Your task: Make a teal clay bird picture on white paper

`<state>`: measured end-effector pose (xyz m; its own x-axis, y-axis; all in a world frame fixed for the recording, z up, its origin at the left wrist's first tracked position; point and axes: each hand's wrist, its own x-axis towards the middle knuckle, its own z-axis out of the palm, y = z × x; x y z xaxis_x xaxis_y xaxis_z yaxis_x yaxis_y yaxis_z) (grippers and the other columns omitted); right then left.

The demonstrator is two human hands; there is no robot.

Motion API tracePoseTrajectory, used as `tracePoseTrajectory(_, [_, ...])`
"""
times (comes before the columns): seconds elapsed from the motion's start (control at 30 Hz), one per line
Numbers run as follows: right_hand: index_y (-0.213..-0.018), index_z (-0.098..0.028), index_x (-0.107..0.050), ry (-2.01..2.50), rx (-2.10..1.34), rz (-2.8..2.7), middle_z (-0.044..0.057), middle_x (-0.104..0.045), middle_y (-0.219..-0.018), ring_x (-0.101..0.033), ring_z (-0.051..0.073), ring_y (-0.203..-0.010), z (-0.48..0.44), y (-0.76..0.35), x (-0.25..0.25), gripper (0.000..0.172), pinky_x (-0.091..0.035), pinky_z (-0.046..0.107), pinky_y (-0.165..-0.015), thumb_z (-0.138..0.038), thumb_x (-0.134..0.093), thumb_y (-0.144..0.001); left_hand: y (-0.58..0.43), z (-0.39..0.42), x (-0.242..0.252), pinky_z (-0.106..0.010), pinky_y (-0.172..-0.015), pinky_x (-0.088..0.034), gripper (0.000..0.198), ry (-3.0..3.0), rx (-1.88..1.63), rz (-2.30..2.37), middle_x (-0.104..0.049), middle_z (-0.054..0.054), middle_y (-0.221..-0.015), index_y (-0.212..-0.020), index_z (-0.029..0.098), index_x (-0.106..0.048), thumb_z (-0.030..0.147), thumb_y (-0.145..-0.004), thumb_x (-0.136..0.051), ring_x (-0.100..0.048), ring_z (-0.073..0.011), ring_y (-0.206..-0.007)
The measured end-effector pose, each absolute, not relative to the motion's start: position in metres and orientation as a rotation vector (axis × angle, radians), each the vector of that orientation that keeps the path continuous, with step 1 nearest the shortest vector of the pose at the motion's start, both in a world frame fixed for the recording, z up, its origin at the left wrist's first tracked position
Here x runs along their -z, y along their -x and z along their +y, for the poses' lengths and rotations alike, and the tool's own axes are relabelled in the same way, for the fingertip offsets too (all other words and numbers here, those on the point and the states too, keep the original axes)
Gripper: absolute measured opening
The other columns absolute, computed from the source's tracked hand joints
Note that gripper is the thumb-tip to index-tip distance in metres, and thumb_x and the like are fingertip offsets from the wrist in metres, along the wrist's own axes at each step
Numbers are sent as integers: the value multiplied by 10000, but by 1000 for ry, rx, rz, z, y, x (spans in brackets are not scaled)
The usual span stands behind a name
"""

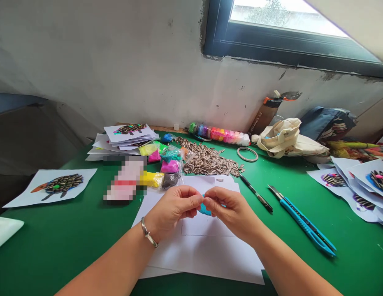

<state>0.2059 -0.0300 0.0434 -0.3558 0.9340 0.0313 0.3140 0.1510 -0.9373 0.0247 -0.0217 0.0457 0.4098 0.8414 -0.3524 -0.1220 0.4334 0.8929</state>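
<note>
Together, the fingers (196, 201) of the left hand (174, 209) and right hand (230, 210) pinch a blue clay lump (205, 209) from either side, closed on it just above the white paper (206, 250). Beyond the paper lie a seed pile (210, 161) and clay bags (162, 166). To the right, a pen (256, 192) and a blue knife (302, 220) rest on the green surface (55, 242).

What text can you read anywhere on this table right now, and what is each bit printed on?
"BE YOUNGER": along the side of the brown bottle by the wall.
Blurred patch beside the clay bags: unreadable.
Blue clay pinched between left hand and right hand: no lettering.
</note>
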Motion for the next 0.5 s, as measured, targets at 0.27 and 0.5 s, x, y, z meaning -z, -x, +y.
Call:
tracePoseTrajectory(0.27, [-863,-198,-640,1218,-1129,-1813,13,-658,-783,-562,128,-693,-30,-207,-40,202,-455,245,-606,-257,-459,-930,-27,-21,-41,-252,-651,-427,305,-986,-706,985,-666,-38,-755,-754,144,-708,448,-739,-736,-543,-107,-633])
tracePoseTrajectory(0.5, [-808,-193,-639,1232,-1190,-1746,10,-640,-721,-560,119,-605,-29,-207,-36,218,-476,245,-563,-362,-539,-900,-28,-19,-40,-250,-609,-408,303,-1013,-725,1023,-630,-15,-665,-718,156,-680,453,-731,-735,-515,-110,-596])
